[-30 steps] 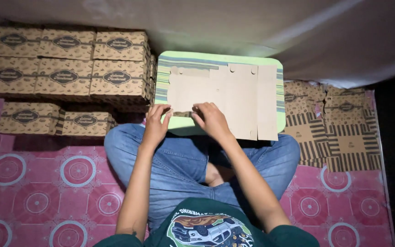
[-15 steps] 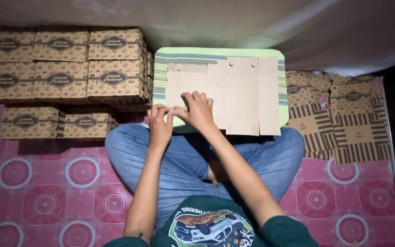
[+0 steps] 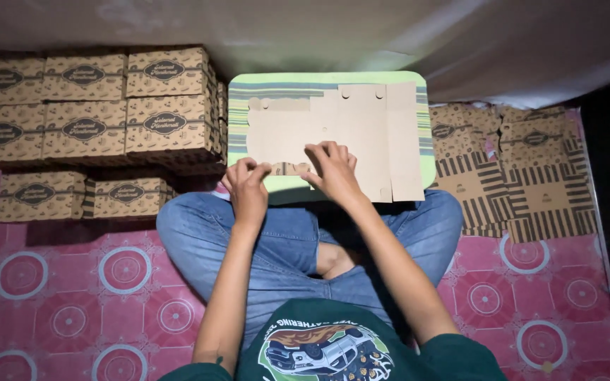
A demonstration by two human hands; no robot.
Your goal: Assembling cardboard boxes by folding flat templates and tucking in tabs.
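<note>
On the tabletop point(image 3: 330, 79), a small green one with striped side bands, a flat cardboard sheet point(image 3: 347, 134) lies unfolded, covering the middle and right part and reaching the near edge. At the near edge, the left hand point(image 3: 247, 185) pinches a small flap of the sheet, its fingers point(image 3: 254, 168) together on the cardboard. The right hand point(image 3: 333, 173) rests just beside it, its fingers point(image 3: 323, 152) spread and pressed flat on the sheet. Left of the tabletop, assembled cardboard boxes point(image 3: 86, 113) stand stacked in rows on the floor. Right of the tabletop, flat box blanks point(image 3: 524, 169) lie piled on the pink patterned floor mat point(image 3: 72, 296).
</note>
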